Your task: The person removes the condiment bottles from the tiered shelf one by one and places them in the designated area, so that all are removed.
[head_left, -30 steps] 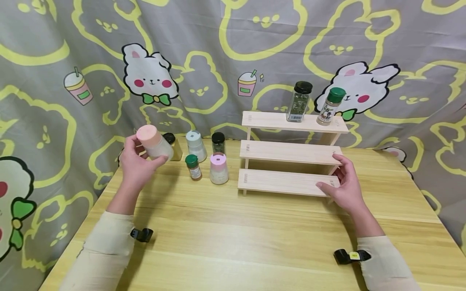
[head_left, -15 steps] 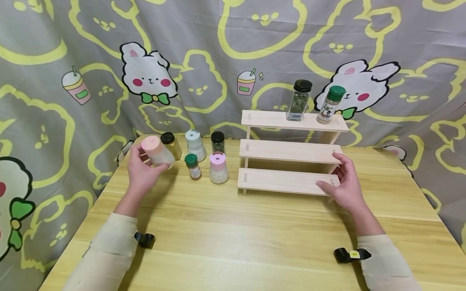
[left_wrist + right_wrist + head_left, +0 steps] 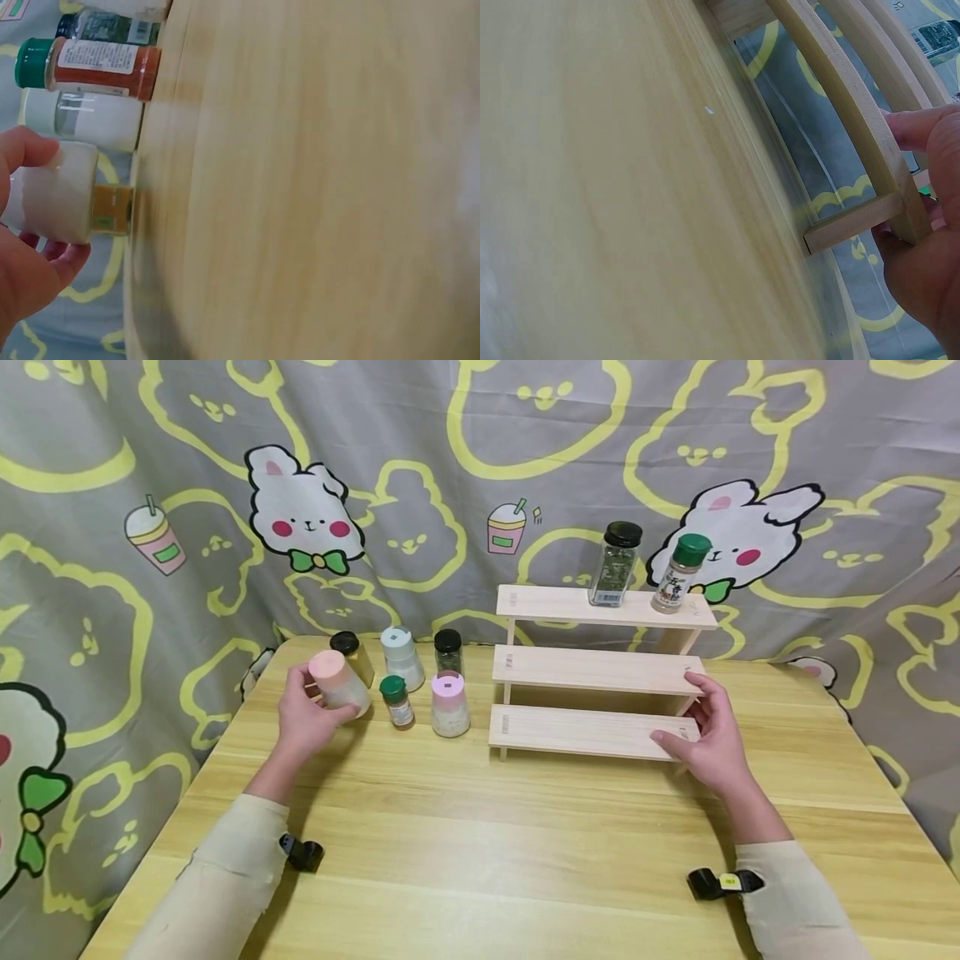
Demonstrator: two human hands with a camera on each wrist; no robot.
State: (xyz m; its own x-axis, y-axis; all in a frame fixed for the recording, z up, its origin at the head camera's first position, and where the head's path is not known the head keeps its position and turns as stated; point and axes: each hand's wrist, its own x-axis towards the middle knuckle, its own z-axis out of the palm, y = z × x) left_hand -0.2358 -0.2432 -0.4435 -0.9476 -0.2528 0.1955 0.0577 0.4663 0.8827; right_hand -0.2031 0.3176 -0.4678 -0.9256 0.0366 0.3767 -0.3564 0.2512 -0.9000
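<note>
My left hand (image 3: 306, 714) grips a seasoning jar with a pink cap and frosted white body (image 3: 341, 683), tilted a little. It hovers beside a yellow jar with a black lid (image 3: 352, 656), which it partly covers. In the left wrist view, a gap shows between the held jar's base (image 3: 71, 191) and the tabletop. On the right, my right hand (image 3: 712, 739) holds the right end of a three-tier wooden rack (image 3: 592, 731), thumb on the lowest board and fingers by the middle one. The right wrist view shows its fingers around the board's end (image 3: 904, 202).
Near the held jar stand a pale blue-capped jar (image 3: 402, 660), a green-capped red spice bottle (image 3: 397, 703), a black-capped bottle (image 3: 448, 652) and a purple-capped jar (image 3: 450, 706). The rack's top tier bears a herb bottle (image 3: 615, 564) and a green-capped shaker (image 3: 680, 574). A patterned curtain (image 3: 420, 427) hangs behind.
My left hand has moved right and downward with the pink-capped jar, closer to the other jars. The right hand keeps its hold on the rack.
</note>
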